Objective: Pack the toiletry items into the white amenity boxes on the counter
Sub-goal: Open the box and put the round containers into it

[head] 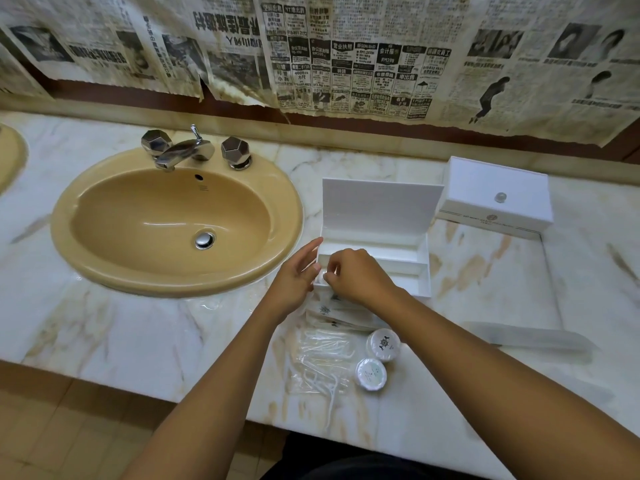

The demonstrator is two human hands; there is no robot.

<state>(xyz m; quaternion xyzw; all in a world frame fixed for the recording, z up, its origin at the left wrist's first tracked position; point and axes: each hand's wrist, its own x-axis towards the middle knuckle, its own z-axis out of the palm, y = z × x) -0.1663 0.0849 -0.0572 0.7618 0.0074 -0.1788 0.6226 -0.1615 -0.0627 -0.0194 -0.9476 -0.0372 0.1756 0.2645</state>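
While both our hands meet at the near-left corner of the open box, the unpacked toiletries lie behind them, toward us.

Our right hand pinches a small white item, too hidden to name, over the corner of the open white rectangular amenity box; our left hand rests with straight fingers against the box's left end. The box's long axis runs left to right across the marble counter. Flat white sachets, clear-wrapped white sticks and two round white wrapped soaps lie just under our right forearm, so we judge that hand nearer. A second closed white box stands well right.
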